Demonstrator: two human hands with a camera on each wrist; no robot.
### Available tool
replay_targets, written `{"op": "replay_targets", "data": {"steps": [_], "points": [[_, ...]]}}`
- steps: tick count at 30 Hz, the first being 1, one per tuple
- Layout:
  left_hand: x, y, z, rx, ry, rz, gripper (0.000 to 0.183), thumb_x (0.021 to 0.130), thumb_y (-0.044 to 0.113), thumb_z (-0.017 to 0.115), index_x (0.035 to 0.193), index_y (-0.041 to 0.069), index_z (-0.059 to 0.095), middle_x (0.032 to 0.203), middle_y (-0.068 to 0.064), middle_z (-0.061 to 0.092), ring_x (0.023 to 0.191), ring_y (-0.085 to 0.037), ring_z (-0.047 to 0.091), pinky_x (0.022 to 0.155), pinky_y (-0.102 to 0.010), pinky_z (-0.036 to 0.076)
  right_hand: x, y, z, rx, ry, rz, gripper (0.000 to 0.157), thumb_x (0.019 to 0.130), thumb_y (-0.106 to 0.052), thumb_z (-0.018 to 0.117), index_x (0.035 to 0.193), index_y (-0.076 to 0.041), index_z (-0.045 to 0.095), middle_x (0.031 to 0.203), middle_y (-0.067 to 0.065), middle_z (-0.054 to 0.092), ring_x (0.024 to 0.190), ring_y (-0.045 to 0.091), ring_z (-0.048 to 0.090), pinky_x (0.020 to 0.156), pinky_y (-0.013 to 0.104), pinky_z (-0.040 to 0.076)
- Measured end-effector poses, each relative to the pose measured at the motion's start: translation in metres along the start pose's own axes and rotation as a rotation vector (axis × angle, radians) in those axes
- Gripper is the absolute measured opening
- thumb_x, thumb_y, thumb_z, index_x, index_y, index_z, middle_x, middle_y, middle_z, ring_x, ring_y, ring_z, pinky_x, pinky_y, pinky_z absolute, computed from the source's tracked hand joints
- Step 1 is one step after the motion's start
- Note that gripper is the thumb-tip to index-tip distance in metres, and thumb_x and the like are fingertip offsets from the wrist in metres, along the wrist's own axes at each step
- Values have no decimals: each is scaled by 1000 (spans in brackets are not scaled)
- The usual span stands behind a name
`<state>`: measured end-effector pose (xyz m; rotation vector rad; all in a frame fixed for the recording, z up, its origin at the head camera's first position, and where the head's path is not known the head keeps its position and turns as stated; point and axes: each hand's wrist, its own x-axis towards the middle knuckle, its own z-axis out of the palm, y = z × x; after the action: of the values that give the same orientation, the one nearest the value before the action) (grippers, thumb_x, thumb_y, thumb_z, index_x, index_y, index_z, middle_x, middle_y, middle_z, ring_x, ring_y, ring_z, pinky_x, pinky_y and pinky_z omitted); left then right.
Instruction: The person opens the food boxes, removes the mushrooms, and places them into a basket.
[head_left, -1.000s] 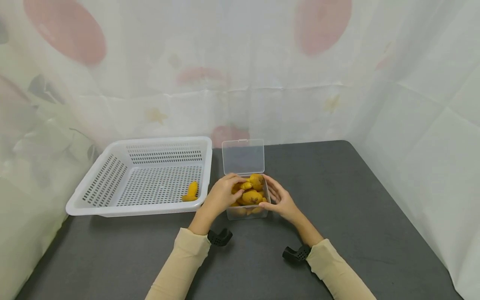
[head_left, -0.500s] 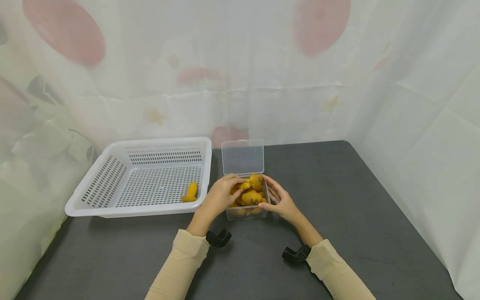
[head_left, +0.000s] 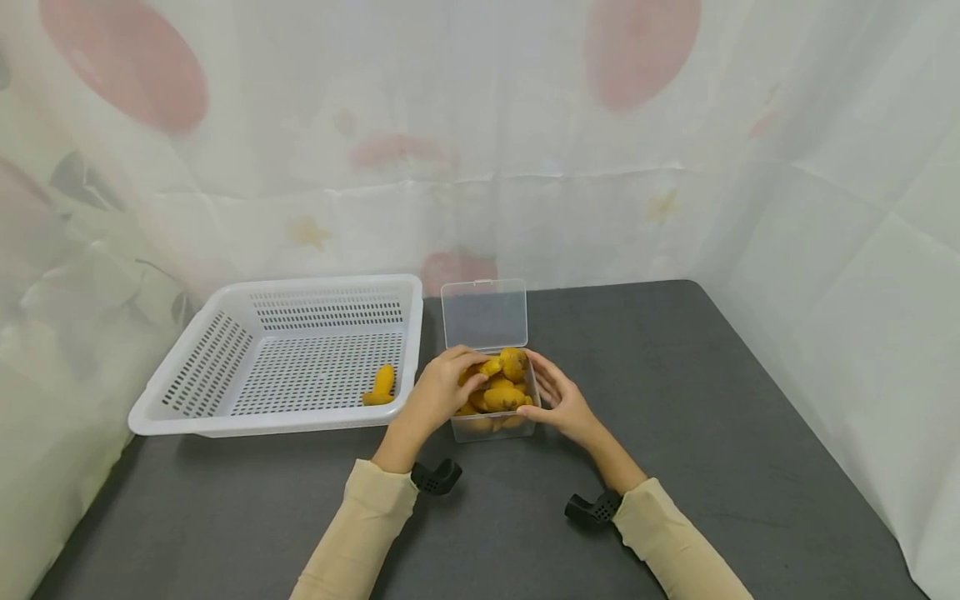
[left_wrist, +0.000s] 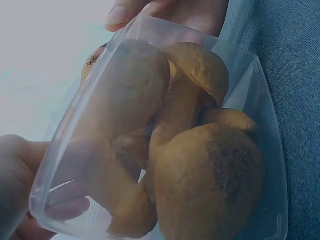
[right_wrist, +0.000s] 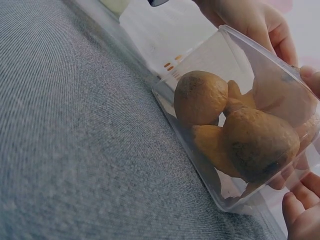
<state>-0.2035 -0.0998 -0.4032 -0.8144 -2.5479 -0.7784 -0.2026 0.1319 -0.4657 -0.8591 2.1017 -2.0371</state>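
A clear plastic box (head_left: 493,427) stands on the dark table, its hinged lid (head_left: 485,314) raised at the back. Yellow mushrooms (head_left: 504,398) fill it, with brown marks on several caps. My left hand (head_left: 438,390) reaches over the left rim and pinches a mushroom (head_left: 491,367) between thumb and fingers; its fingertips are partly hidden. With the thumb at the front right corner and fingers along the right wall, my right hand (head_left: 566,410) grips the box. Through the plastic, the right wrist view shows mushroom caps (right_wrist: 260,142) pressed close together.
Left of the box is a white perforated basket (head_left: 277,421) with a yellow mushroom piece (head_left: 384,383) in its near right corner. The dark table (head_left: 675,400) extends right, and patterned white curtains (head_left: 465,125) hang behind and at the sides.
The left fingers shift slightly over the mushrooms, and the front mushroom in the box turns a little. The right hand keeps its place on the box.
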Motion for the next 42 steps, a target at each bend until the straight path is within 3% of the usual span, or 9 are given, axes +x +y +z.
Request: {"op": "replay_targets", "data": {"steps": [5, 7, 12, 15, 30, 42], "points": [[1, 0, 0, -22, 21, -5, 24, 89, 10, 68, 112, 4, 70, 106, -9, 69, 96, -22, 68, 85, -33, 59, -1, -1, 0, 18, -3, -6, 90, 84, -16, 75, 153, -1, 19, 160, 25, 16, 148, 43, 14, 115, 13, 29], [0, 0, 0, -32, 24, -7, 24, 89, 9, 66, 112, 4, 70, 107, -10, 69, 97, -23, 67, 85, -34, 58, -1, -1, 0, 20, -2, -4, 90, 84, -17, 75, 153, -1, 19, 160, 25, 16, 148, 43, 14, 116, 16, 29], [0, 1, 0, -39, 26, -15, 24, 90, 10, 66, 113, 4, 69, 108, -10, 68, 98, -23, 67, 85, -34, 58, -1, -1, 0, 15, 1, 10, 90, 84, -18, 75, 153, -1, 19, 160, 24, 16, 148, 42, 14, 119, 38, 23], [0, 0, 0, -46, 32, -14, 24, 91, 10, 65, 113, 3, 68, 109, -10, 68, 99, -24, 67, 86, -34, 58, -1, -1, 1, 12, 5, 15, 91, 83, -17, 76, 153, -1, 20, 160, 24, 16, 148, 42, 15, 117, 43, 21], [2, -1, -3, -104, 74, 23, 24, 92, 12, 63, 114, 3, 67, 108, -10, 67, 98, -23, 66, 84, -32, 59, 0, -4, 1, 28, 3, 13, 92, 82, -17, 76, 153, 1, 19, 160, 26, 16, 148, 42, 16, 117, 44, 21], [7, 13, -22, -194, 105, 13, 27, 88, 12, 68, 114, 2, 67, 106, -12, 67, 93, -22, 66, 79, -37, 59, 1, -2, 1, 19, 1, -22, 87, 84, -9, 74, 152, 2, 21, 159, 28, 18, 146, 46, 18, 118, 38, 25]]}}
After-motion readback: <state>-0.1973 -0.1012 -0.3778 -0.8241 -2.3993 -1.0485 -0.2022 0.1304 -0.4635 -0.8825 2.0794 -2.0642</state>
